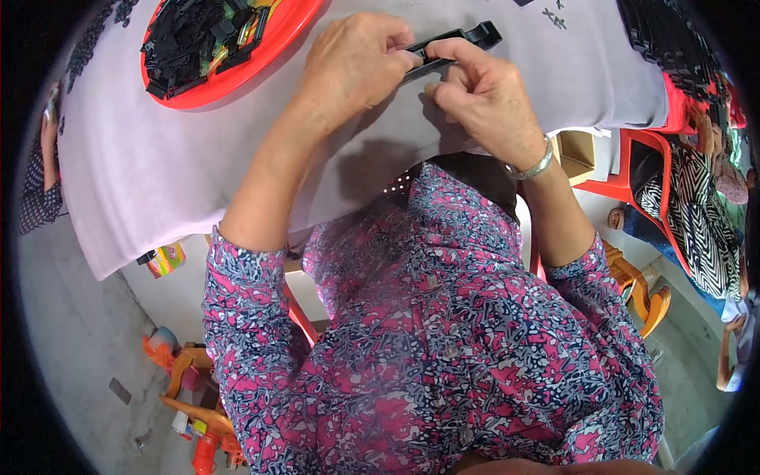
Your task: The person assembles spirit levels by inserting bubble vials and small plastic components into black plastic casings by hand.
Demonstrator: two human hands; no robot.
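A long, narrow black plastic part (484,33) with raised edges lies slantwise over the table at the far side, between my hands. My left hand (356,67) grips its near left end, the fingers closed and the thumb pressed in toward its middle. With a bent index finger my right hand (484,93) presses on the middle of the same part, while its thumb and other fingers are curled below it. Whatever small piece may lie under the fingertips is hidden. My right wrist carries a silver bracelet (534,161).
A red tray (229,89) heaped with black plastic pieces (194,47) stands at the far left of the cloth-covered table (158,158). More black parts (673,55) are piled at the far right, and small dark pieces (554,17) lie nearby. A red chair (625,186) and other people are to the right.
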